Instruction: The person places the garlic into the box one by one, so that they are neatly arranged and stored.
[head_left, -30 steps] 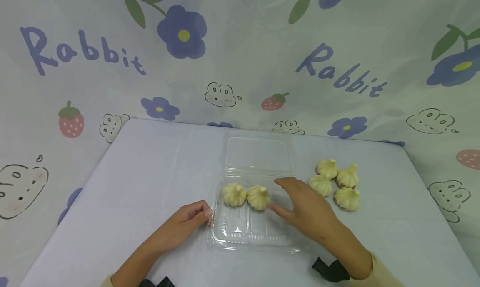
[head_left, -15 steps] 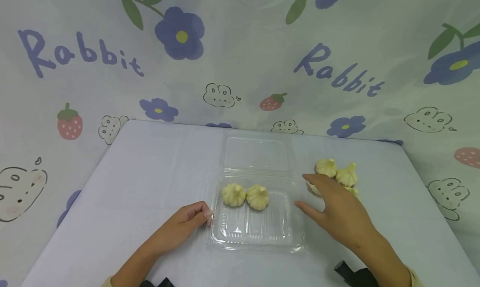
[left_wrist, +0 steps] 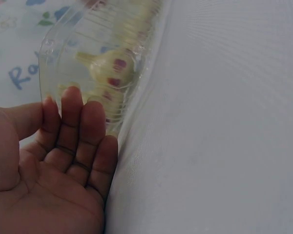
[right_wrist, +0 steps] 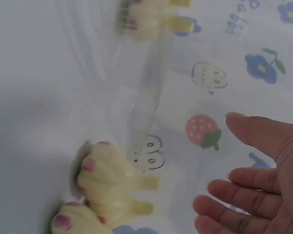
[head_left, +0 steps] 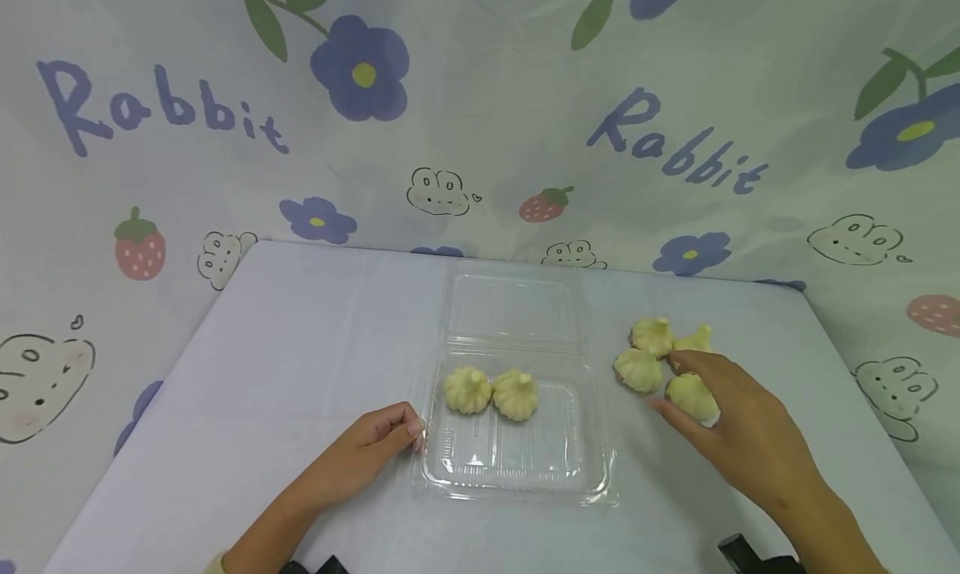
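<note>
A clear plastic clamshell box lies unfolded on the table, two pale garlic bulbs side by side in its tray. My left hand pinches the tray's left rim between thumb and forefinger; the left wrist view shows the other fingers alongside the wall. To the right of the box sits a cluster of loose garlic bulbs. Over its near right side hovers my right hand, thumb and fingers spread around the nearest bulb. The right wrist view shows the palm holding nothing.
The box's flat lid extends toward the back of the white-covered table. Behind the table hangs a printed cloth with flowers and rabbits. Black wrist straps show at the bottom edge.
My right hand has moved right, from beside the bulbs in the tray to the loose cluster. The left hand stays at the rim.
</note>
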The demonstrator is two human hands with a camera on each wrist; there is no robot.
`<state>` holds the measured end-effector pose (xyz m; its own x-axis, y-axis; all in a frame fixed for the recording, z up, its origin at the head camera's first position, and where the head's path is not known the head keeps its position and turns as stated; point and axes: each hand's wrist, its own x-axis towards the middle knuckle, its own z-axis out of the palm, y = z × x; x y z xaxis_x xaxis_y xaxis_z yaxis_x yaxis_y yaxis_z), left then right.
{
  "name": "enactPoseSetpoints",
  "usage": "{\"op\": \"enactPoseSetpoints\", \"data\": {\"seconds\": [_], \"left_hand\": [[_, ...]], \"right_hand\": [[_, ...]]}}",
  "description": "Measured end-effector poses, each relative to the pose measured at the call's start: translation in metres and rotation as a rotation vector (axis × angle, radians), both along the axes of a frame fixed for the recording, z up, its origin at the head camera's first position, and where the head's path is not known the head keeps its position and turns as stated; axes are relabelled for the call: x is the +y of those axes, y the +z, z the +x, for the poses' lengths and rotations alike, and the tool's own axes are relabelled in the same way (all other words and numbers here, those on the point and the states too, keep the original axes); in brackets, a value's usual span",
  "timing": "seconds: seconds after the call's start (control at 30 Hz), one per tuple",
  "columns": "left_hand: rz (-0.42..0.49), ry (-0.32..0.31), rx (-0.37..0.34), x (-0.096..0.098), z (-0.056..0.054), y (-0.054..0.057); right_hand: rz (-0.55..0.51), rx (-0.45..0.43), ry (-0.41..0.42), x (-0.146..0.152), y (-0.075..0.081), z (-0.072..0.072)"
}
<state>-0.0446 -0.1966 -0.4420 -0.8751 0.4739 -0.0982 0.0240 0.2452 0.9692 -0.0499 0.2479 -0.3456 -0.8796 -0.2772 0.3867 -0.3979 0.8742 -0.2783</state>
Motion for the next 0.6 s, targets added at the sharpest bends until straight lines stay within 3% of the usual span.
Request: {"op": "enactPoseSetpoints", "data": {"seconds": [0.3, 0.6], "left_hand": [[-0.011, 0.001, -0.002, 0.000, -0.001, 0.001], [0.016, -0.010, 0.028, 0.000, 0.000, 0.002]], "right_hand": [[0.003, -0.064, -0.083, 0.030, -0.013, 0.003], [-0.006, -0.056, -0.105, 0.047, -0.020, 0.000]]}}
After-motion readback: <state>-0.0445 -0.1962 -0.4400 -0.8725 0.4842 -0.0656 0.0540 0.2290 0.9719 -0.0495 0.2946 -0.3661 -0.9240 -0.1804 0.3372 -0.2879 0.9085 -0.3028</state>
